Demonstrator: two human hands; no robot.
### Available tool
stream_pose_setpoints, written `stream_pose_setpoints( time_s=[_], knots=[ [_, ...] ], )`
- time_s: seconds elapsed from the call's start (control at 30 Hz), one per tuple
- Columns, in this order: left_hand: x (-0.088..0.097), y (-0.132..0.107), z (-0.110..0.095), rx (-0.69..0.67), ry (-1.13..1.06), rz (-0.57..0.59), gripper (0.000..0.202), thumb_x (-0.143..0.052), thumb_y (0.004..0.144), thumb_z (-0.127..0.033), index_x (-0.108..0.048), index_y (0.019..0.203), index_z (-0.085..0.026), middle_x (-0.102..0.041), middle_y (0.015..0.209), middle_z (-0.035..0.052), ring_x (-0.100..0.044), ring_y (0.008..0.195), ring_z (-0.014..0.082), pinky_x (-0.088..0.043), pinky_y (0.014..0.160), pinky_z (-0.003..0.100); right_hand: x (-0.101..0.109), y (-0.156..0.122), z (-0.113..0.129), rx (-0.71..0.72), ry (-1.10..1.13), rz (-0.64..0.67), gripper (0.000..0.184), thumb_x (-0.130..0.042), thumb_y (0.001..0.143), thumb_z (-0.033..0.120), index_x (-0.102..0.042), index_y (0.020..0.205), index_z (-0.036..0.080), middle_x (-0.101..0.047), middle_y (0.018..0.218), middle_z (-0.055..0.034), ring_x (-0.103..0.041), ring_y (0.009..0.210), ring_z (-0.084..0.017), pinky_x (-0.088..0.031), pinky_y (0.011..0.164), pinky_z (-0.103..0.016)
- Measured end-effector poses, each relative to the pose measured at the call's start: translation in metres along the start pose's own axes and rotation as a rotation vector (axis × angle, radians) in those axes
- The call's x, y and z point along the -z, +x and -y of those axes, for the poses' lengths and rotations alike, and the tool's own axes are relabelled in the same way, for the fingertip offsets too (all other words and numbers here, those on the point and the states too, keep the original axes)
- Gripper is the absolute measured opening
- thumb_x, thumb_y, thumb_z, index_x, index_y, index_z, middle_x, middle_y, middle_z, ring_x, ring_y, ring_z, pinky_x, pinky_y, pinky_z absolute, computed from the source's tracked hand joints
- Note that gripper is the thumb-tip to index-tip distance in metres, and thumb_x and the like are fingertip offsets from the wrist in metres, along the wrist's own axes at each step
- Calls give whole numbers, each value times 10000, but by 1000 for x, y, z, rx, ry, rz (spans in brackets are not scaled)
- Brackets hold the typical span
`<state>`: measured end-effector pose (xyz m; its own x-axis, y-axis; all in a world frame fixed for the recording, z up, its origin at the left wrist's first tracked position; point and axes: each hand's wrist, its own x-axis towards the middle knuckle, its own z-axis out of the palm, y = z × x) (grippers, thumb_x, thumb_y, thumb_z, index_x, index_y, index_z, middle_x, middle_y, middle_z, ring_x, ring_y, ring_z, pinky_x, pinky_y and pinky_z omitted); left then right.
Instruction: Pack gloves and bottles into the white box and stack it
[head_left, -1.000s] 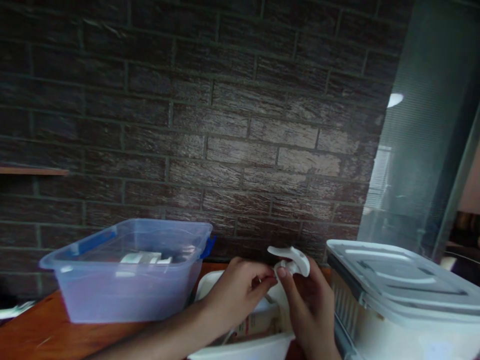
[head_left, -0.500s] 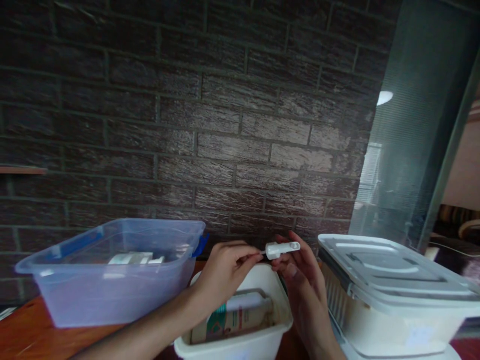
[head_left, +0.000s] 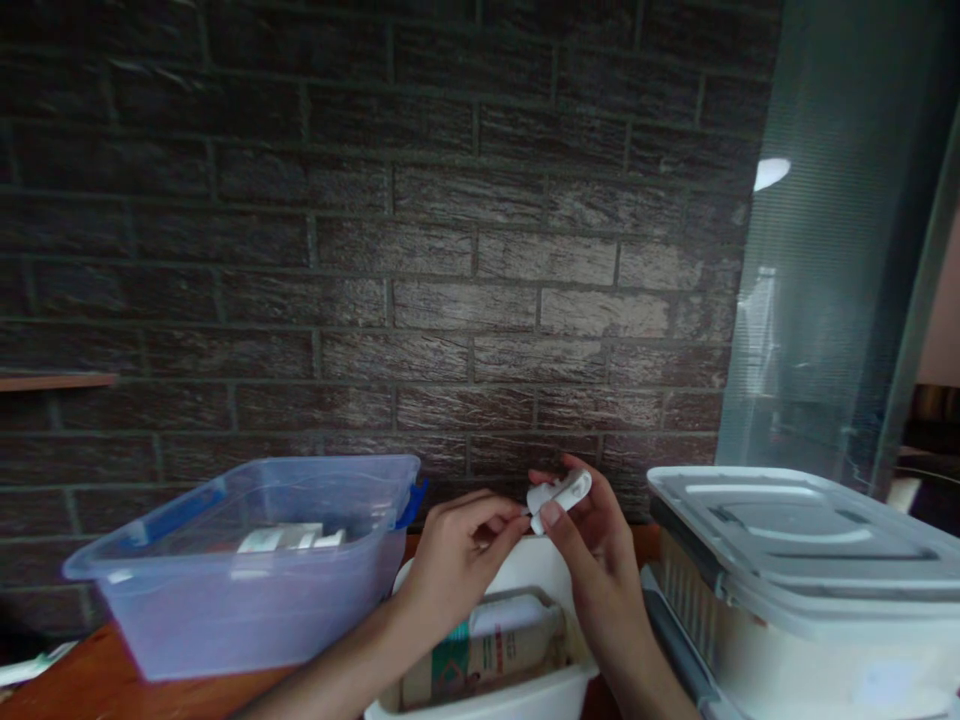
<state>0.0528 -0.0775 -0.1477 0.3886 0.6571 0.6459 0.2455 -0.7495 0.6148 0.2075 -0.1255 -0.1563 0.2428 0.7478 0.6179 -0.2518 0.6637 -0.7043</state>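
Between my two hands is a small white plastic piece that looks like a pump head, with a looped or hollow end pointing up and right. My right hand grips it, thumb across its front and fingers behind. From the left, my left hand pinches at its narrow end with thumb and forefinger; any thin stem there is mostly hidden. Below both hands stands a white bin, in which a bottle with a green and beige label lies on its side.
On the left, a translucent purple-blue tub with blue handles holds white items. A lidded white container stands close by my right forearm. Behind everything rises a dark brick wall; the wooden tabletop shows at lower left.
The white piece has tilted, its right end now higher. My right thumb has come up over its front. The view has shifted slightly, with the bins appearing lower and further right.
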Motion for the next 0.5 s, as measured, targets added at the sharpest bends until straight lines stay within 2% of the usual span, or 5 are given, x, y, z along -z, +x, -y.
stream_pose_setpoints(
  time_s=[0.07,0.13,0.2,0.37,0.5],
  knots=[
    [2,-1,-4,32,-151,93,193,-646,968,-362,-692,1079,-211,-711,979,47,-672,866,175,-510,730,255,-1,3,-2,-2,26,16,506,-755,920,331,-518,1364,283,-714,1251,-68,-676,1129,-207,-533,966,-332],
    [3,-2,-8,34,-344,179,273,-649,968,-374,-611,1196,-229,-675,1145,67,-655,1037,204,-518,892,308,0,5,-3,-14,36,35,519,-751,922,333,-504,1377,292,-701,1279,-73,-673,1158,-225,-541,973,-355],
    [2,-1,-11,37,-498,208,318,-659,962,-396,-576,1222,-232,-634,1204,72,-615,1109,214,-484,981,350,1,7,-5,-29,31,59,536,-745,925,348,-489,1393,300,-684,1324,-85,-662,1198,-248,-550,974,-382],
    [-6,7,-8,102,-655,149,285,-724,922,-389,-564,1054,-194,-600,1014,26,-581,957,162,-450,829,274,3,13,-10,-51,24,98,550,-742,924,394,-481,1401,314,-665,1376,-89,-646,1244,-271,-514,1048,-443],
    [-8,12,-5,147,-729,143,311,-756,896,-379,-550,1020,-181,-616,980,22,-577,907,142,-446,812,267,4,17,-15,-56,22,109,505,-734,932,417,-507,1369,306,-683,1343,-88,-668,1214,-267,-524,1025,-426]
  ],
)
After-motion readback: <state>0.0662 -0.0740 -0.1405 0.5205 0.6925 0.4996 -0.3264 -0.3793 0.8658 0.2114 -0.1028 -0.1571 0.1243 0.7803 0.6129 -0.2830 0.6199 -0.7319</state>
